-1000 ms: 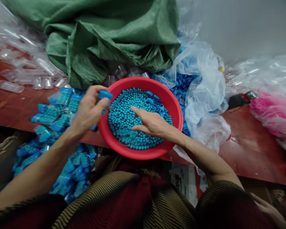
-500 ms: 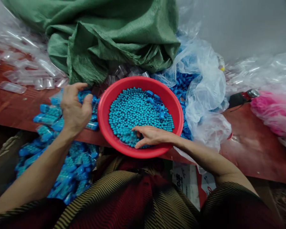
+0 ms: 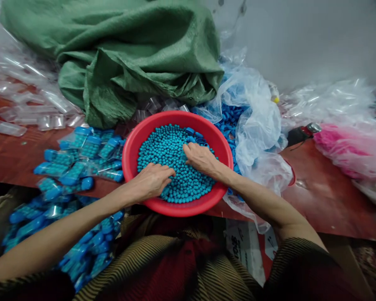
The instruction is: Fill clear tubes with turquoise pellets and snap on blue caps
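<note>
A red plastic basin [image 3: 178, 211] holds many small turquoise beads [image 3: 163, 142], with several loose blue caps [image 3: 190, 133] at its back right. My left hand [image 3: 152, 180] reaches over the near left rim, its fingers curled down at the beads; what they grip, if anything, is hidden. Beside the caps, my right hand [image 3: 202, 159] is closed, with its fingertips bent inward and their contents out of sight. Clear bead-filled containers with blue caps [image 3: 90, 146] lie piled left of the basin.
More filled containers [image 3: 84, 251] lie below the table's front edge. Empty clear tubes [image 3: 9, 128] are spread at the left. A green sack [image 3: 138, 50] stands behind the basin. To the right are a plastic bag [image 3: 260, 121] with blue caps, a dark-handled tool [image 3: 303, 133] and pink bagged material [image 3: 338, 142].
My left hand has let go of a filled, blue-capped container at the left pile and moved into the basin. My right hand dipped to the near beads, then moved back towards the caps.
</note>
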### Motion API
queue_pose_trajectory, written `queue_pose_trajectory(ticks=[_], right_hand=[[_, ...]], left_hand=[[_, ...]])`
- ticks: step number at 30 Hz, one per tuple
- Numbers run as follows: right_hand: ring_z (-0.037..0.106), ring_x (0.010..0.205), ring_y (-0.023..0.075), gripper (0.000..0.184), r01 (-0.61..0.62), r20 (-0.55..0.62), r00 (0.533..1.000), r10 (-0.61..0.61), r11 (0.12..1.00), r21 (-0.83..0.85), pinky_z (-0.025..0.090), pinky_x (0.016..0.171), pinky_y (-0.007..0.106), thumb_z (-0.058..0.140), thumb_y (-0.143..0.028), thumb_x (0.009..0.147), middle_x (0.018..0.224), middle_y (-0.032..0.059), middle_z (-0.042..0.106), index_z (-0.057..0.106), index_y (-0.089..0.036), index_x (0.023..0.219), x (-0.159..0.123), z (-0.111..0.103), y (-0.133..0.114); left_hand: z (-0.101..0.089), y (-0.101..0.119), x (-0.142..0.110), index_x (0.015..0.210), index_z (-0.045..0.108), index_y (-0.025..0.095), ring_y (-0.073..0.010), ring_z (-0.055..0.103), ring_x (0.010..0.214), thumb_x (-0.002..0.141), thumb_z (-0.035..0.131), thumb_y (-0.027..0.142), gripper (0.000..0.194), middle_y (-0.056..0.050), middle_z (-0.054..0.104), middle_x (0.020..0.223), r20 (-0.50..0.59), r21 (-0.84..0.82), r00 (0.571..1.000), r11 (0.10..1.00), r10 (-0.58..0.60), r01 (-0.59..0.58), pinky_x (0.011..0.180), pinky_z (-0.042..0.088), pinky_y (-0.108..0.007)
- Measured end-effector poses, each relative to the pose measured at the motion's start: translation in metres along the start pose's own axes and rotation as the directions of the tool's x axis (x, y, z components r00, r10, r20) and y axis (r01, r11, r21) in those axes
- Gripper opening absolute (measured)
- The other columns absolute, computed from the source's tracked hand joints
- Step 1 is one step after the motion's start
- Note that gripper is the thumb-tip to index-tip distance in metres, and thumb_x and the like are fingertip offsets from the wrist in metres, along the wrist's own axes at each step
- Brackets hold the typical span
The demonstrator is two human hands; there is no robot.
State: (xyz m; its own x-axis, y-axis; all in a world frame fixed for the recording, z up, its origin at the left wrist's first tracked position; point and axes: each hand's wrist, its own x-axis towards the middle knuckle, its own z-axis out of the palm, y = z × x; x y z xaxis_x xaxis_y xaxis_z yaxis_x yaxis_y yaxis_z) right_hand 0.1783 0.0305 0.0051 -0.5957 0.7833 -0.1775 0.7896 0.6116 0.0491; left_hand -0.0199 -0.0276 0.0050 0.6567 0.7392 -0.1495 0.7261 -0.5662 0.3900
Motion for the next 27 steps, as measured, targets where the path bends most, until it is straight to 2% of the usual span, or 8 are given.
queue_pose_trajectory(ticks=[5,9,11,14,18,21,24,27], right_hand=[[0.061,0.083,0.0229,0.032,0.204,0.132,0.970,-0.202,0.979,0.000,0.045,0.062,0.030,0.031,-0.010,0.091,0.102,0.0178,0.059,0.050,-0.007,0.117,-0.015,0.005,-0.017],[0.061,0.084,0.0212,0.041,0.162,0.287,0.914,-0.287,0.906,0.390,0.046,0.069,0.030,0.060,-0.029,0.082,0.101,0.0136,0.063,0.055,-0.010,0.117,-0.018,-0.001,-0.003],[0.060,0.075,0.0167,0.046,0.006,0.353,0.882,-0.313,0.757,0.654,0.047,0.066,0.028,0.062,-0.036,0.080,0.089,0.0067,0.065,0.055,-0.013,0.119,-0.013,-0.003,0.011],[0.057,0.059,0.0108,0.049,-0.273,0.413,0.845,-0.341,0.388,0.880,0.047,0.057,0.025,0.061,-0.038,0.081,0.071,-0.0012,0.061,0.053,-0.014,0.122,-0.007,0.000,0.029],[0.061,0.063,0.0114,0.045,-0.407,0.340,0.841,-0.421,-0.080,0.910,0.051,0.055,0.023,0.067,-0.041,0.076,0.070,-0.0020,0.059,0.056,-0.014,0.110,-0.006,0.005,0.037],[0.065,0.067,0.0146,0.042,-0.423,0.261,0.844,-0.469,-0.282,0.861,0.055,0.054,0.026,0.069,-0.040,0.074,0.078,0.0004,0.060,0.053,-0.015,0.104,-0.007,0.006,0.033],[0.067,0.069,0.0169,0.040,-0.404,0.218,0.859,-0.463,-0.351,0.845,0.058,0.053,0.031,0.065,-0.043,0.077,0.083,0.0012,0.060,0.049,-0.017,0.103,-0.006,0.004,0.022],[0.067,0.069,0.0170,0.032,-0.346,0.267,0.902,-0.340,-0.196,0.918,0.056,0.051,0.029,0.051,-0.045,0.086,0.088,0.0035,0.061,0.049,-0.019,0.104,-0.006,0.000,0.014]], left_hand=[[0.003,-0.002,0.000,0.104,0.060,0.018,-0.0220,0.060,0.089,0.090,0.038,0.020,0.025,-0.007,0.067,0.097,0.039,0.065,0.999,0.998,-0.028,0.026,0.078,0.041,-0.034],[-0.001,-0.006,0.007,0.110,0.058,0.018,-0.0234,0.060,0.095,0.087,0.039,0.019,0.029,-0.009,0.065,0.102,-0.002,-0.072,0.997,0.995,-0.075,0.074,0.082,0.043,-0.036],[-0.005,-0.009,0.013,0.114,0.056,0.017,-0.0234,0.059,0.097,0.085,0.043,0.021,0.032,-0.009,0.064,0.107,-0.036,-0.196,0.993,0.975,-0.109,0.100,0.085,0.043,-0.036],[-0.007,-0.011,0.025,0.115,0.054,0.018,-0.0218,0.059,0.094,0.078,0.050,0.025,0.037,-0.007,0.062,0.109,-0.035,-0.429,0.993,0.899,-0.116,0.090,0.083,0.045,-0.034],[-0.008,-0.010,0.039,0.099,0.056,0.017,-0.0171,0.057,0.082,0.075,0.051,0.031,0.028,-0.003,0.062,0.089,-0.029,-0.708,0.993,0.703,-0.116,0.062,0.075,0.046,-0.030],[-0.007,-0.007,0.043,0.088,0.053,0.017,-0.0129,0.052,0.069,0.076,0.050,0.034,0.022,0.001,0.054,0.075,-0.027,-0.805,0.986,0.589,-0.163,0.075,0.064,0.045,-0.026],[-0.007,-0.005,0.044,0.084,0.050,0.017,-0.0112,0.049,0.063,0.074,0.053,0.035,0.021,0.003,0.049,0.072,0.010,-0.826,0.988,0.555,-0.155,0.096,0.056,0.044,-0.024],[-0.007,-0.005,0.042,0.075,0.047,0.017,-0.0103,0.047,0.058,0.073,0.056,0.034,0.020,0.005,0.044,0.066,0.008,-0.828,0.977,0.546,-0.214,0.126,0.053,0.043,-0.024]])
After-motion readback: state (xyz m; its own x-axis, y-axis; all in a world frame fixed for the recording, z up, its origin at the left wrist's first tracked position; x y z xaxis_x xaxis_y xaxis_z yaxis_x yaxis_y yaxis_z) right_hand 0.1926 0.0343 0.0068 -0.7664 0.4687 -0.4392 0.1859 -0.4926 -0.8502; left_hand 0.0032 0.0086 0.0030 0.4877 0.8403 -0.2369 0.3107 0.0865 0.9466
